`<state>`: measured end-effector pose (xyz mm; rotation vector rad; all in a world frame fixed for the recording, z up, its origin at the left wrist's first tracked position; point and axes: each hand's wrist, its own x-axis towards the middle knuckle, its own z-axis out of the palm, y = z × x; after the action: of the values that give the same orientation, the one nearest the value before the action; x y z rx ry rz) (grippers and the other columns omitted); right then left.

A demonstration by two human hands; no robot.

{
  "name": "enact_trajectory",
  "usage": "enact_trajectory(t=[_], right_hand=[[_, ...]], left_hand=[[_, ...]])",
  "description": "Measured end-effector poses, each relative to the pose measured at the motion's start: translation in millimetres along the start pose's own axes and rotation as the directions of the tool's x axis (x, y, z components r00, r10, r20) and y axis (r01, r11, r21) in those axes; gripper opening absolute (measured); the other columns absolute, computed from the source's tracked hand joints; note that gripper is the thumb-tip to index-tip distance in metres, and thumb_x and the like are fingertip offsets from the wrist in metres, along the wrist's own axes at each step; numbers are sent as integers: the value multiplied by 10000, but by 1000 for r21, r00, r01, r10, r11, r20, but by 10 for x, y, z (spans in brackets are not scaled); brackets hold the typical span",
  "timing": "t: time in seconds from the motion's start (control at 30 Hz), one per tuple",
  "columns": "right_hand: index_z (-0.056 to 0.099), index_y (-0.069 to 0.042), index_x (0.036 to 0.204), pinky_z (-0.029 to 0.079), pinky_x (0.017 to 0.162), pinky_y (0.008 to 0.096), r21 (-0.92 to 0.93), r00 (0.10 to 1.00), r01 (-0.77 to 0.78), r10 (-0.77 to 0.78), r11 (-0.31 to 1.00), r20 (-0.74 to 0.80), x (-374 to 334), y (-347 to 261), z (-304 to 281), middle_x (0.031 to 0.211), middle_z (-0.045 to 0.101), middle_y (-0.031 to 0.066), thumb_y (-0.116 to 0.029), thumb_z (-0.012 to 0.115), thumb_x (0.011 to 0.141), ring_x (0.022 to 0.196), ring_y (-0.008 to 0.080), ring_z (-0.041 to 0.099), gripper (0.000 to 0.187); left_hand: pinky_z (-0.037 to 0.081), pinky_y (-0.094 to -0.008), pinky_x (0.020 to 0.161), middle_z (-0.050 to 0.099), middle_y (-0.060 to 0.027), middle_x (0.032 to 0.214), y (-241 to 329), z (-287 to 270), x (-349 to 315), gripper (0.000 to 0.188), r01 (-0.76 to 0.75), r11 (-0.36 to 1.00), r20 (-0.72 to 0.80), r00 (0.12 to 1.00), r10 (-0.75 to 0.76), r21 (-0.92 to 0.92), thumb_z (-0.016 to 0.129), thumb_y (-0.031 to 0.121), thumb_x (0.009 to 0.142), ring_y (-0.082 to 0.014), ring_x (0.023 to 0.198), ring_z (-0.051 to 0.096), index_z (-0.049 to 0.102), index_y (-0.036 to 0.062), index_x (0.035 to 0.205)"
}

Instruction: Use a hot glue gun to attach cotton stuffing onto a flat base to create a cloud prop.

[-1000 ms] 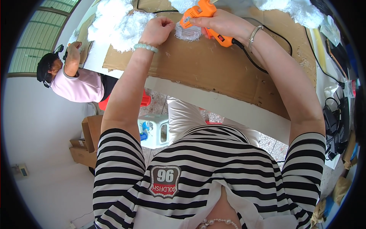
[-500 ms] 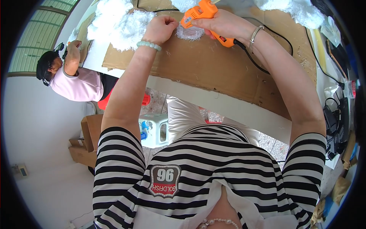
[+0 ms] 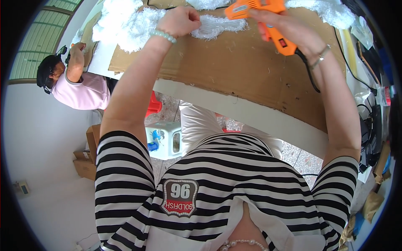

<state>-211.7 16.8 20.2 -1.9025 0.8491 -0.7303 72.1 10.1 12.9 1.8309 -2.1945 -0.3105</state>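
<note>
My right hand (image 3: 289, 31) is wrapped round an orange hot glue gun (image 3: 281, 43), lifted over the cardboard with its tip toward the left. The gun's black cord runs down beside my wrist. My left hand (image 3: 180, 21) is closed in a pinch at the left end of a white fringed piece (image 3: 217, 27) lying on the cardboard (image 3: 234, 62); the fingertips partly hide what they grip. To the left of that hand is a big heap of white fluffy fringe (image 3: 125, 27).
More white fringe (image 3: 335, 14) lies at the far right. Black cables and devices (image 3: 370, 129) crowd the right side. At the left another person (image 3: 81, 90) sits at the table. Below are a pale plastic stool (image 3: 165, 140) and cardboard boxes (image 3: 86, 165).
My right hand has carried the glue gun right, away from my left hand, uncovering more of the fringed piece. My left hand has shifted slightly up in the picture, still pinched.
</note>
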Motion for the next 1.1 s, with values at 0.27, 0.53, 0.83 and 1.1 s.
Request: enact_trajectory(t=[0.27,0.53,0.83,1.1], right_hand=[[522,-88,780,363,569,213,288,958,-189,240,939,-154,-518,-10,-508,662,496,-9,-411,497,905,628,75,476,348],[501,-107,734,334,536,218,510,929,-104,266,854,-257,-552,-30,-393,659,501,1,-441,515,888,602,86,459,369],[506,-117,669,352,535,221,448,956,-137,237,883,-175,-548,116,-400,634,526,5,-470,513,877,581,87,465,410],[514,-118,684,359,542,222,471,958,-152,247,869,-147,-533,92,-384,653,535,3,-488,514,871,598,87,476,415]], left_hand=[[496,-280,609,630,-22,762,-60,-344,348,144,-131,966,-71,990,118,-221,550,61,793,-131,695,597,666,-5,847],[480,-289,744,648,-46,774,231,-596,135,237,-345,934,41,939,343,96,610,195,811,-150,780,600,667,-34,832],[486,-265,704,665,-60,783,209,-640,433,367,30,786,-76,992,-97,-618,651,372,824,-136,755,614,681,7,862],[477,-277,626,651,-78,733,39,-775,493,213,-301,952,-331,905,267,-55,725,146,715,-136,681,590,652,18,868]])
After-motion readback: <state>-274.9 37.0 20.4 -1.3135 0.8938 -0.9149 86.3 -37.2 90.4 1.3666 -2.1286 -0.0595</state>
